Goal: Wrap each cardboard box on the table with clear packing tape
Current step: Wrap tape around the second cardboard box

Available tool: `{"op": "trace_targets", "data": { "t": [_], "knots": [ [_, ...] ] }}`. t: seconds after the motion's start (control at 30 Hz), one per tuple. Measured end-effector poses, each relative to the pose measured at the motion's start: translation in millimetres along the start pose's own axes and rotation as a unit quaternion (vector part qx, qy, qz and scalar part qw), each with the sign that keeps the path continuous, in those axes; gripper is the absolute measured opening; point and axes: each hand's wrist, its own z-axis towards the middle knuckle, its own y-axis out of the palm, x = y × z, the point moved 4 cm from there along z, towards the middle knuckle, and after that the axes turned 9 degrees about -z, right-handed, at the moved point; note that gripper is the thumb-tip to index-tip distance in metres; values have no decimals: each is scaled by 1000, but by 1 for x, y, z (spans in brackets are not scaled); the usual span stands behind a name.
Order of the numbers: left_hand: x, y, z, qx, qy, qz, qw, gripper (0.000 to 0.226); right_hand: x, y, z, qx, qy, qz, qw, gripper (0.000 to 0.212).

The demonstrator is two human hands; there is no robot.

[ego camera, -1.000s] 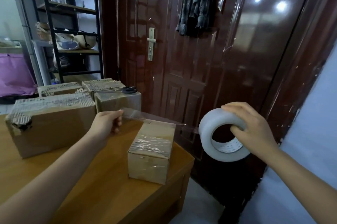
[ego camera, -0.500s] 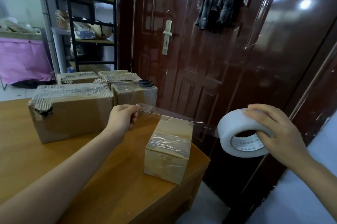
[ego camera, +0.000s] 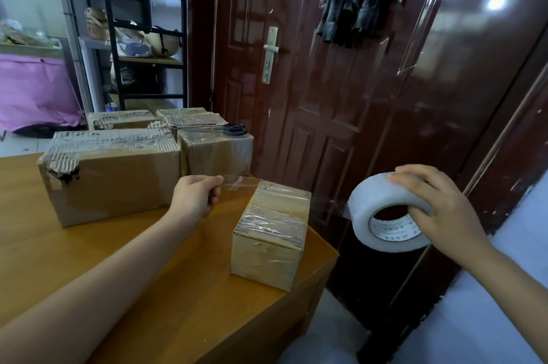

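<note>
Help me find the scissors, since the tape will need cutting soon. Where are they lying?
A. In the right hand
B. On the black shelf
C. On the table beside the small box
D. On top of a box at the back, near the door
D: the scissors lie on top of a box at the back, close to the door; the right hand holds only the tape roll.

A wooden table (ego camera: pixel 118 289) carries five cardboard boxes (ego camera: pixel 268 233).
</note>
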Motion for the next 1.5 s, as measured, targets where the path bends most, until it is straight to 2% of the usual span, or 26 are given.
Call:
{"op": "trace_targets", "data": {
  "t": [0.1,0.17,0.27,0.33,0.47,0.6,0.7,0.77,0.87,0.97,1.1,1.2,1.27,1.3,1.37,1.43,1.5],
  "knots": [
    [-11,3,1,-25,2,75,997,37,0,6,-4,-5,-26,-4,1000,66],
    [-19,8,2,-64,18,174,983,38,-4,12,-7,-5,-74,-26,997,60],
    [-23,20,0,-101,68,345,931,40,-15,26,-6,-3,-139,-74,987,58],
    [-22,28,-3,-113,87,416,898,34,-25,34,-1,8,-165,-86,983,62],
    [-20,43,-9,-148,81,496,852,20,-47,45,11,10,-203,-88,975,53],
    [-20,46,-9,-147,81,531,831,31,-53,48,17,1,-201,-84,976,63],
    [-21,49,-14,-143,141,580,790,44,-51,47,16,3,-178,-66,982,67],
    [-23,50,-16,-137,173,591,776,53,-49,47,16,7,-164,-66,984,64],
    [-27,52,-17,-136,200,598,764,54,-45,47,14,8,-135,-53,989,62],
    [-31,55,-18,-161,207,559,787,52,-38,45,13,-1,-94,-20,995,64],
    [-21,55,-21,-219,147,348,900,50,-39,26,29,-5,-58,31,998,63],
    [-4,45,-12,-165,99,206,960,16,-47,1,57,6,-69,29,997,63],
    [10,32,-4,-97,51,74,991,8,-55,-12,77,1,-91,9,996,61],
    [19,26,-2,-65,42,22,997,6,-61,-16,86,-6,-108,-4,994,60],
    [39,21,-5,-31,71,-2,997,3,-75,-19,103,-27,-147,-36,988,56],
    [61,26,-23,-42,152,29,987,3,-90,-16,115,-56,-185,-72,978,56],
    [81,42,-53,-94,259,133,952,8,-105,-11,125,-88,-202,-98,971,60]
  ]
}}
